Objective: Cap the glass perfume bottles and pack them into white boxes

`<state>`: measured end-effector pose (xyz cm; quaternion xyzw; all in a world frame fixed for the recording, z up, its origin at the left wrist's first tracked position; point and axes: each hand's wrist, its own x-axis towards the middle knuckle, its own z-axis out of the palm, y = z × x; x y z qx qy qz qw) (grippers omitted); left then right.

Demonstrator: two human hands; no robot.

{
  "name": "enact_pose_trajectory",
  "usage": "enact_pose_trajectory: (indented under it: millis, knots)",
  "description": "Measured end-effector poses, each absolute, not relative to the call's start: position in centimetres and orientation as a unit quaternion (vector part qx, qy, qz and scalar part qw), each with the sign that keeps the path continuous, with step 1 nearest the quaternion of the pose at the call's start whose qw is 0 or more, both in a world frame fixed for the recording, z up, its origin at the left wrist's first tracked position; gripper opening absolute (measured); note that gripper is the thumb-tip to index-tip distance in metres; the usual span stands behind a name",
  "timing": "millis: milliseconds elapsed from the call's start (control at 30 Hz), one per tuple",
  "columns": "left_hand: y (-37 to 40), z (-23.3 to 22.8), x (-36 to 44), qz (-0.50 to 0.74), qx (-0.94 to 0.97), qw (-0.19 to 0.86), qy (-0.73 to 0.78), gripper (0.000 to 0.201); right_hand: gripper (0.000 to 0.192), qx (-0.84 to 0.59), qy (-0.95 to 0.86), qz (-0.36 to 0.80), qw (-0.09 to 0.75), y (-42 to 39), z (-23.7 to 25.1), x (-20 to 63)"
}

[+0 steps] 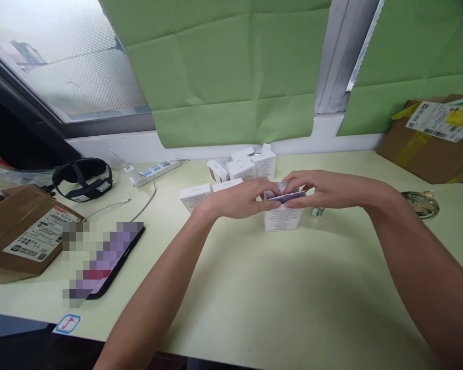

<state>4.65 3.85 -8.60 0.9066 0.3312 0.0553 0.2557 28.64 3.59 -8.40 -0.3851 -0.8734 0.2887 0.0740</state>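
Observation:
Both my hands meet over a small white printed carton (281, 221) standing upright on the table. My left hand (247, 196) is closed at the left side of its top, thumb in front and fingers behind. From the right, my right hand (308, 189) pinches the same top edge, its fingertips partly inside the opening. Between my fingers a thin greyish-purple flap or sheet (287, 197) shows at the carton's mouth; I cannot tell which it is. A small shiny item (317, 211) lies just right of the carton, partly behind my right hand.
Several white cartons (241, 168) stand behind; two more white cartons (195, 195) are beside my left hand. Leftward are a phone (108, 262), a cardboard box (27, 236), a black head strap (83, 180) and a power strip (156, 172). Another cardboard box (424, 149) and a round patterned object (421, 204) are right.

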Motion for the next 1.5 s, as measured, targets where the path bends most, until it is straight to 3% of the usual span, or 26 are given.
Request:
enact_pose_trajectory:
  millis: [967,1167,1500]
  knots:
    - [4.0,-9.1,4.8,0.055,0.906,0.239,0.344,0.035,0.031,-0.403,-0.884,0.209,0.111,4.0,-9.0,28.1]
    - [3.9,-8.9,4.7,0.060,0.904,0.246,0.345,0.034,0.014,-0.407,-0.877,0.183,0.179,4.2,-9.2,27.7]
    - [3.8,-8.6,4.6,0.065,0.897,0.267,0.347,0.039,0.041,-0.425,-0.849,0.225,0.219,4.1,-9.7,27.6]
